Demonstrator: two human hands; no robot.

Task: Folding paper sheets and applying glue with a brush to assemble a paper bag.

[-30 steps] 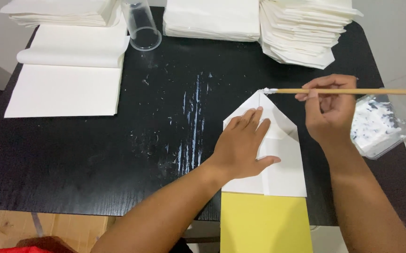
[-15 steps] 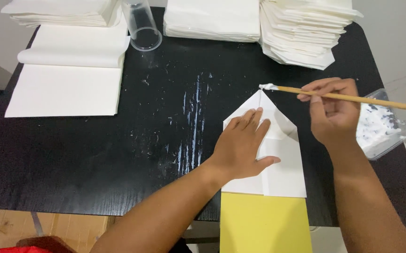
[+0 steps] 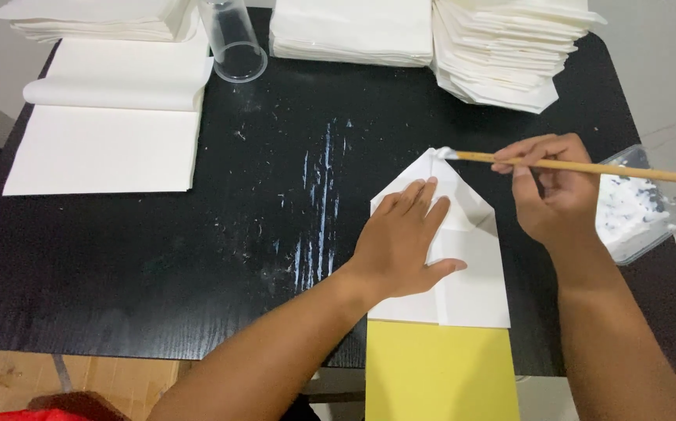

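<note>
Head view, item by item.

Left hand (image 3: 404, 242): we are pressing it flat, fingers spread and gripping nothing, on the folded white paper (image 3: 463, 265), which is lying near the front edge of the black desk (image 3: 119, 265) with its pointed flap aimed away from us.

Right hand (image 3: 548, 191): we are pinching a thin wooden brush (image 3: 587, 166) between thumb and fingers, its white tip touching the apex of the flap.

Handling note: we judge the work goes best while we are keeping the left palm firm so the sheet is not sliding, and drawing the brush lightly along the flap edge only.

Clear tray of white paste (image 3: 634, 214): sitting just beside the right hand.

Yellow sheet (image 3: 439, 370): lying under the paper's near end.

Paper stacks (image 3: 502, 47), clear cup (image 3: 236, 47), open pad (image 3: 104, 132): resting at the far side and left.
</note>
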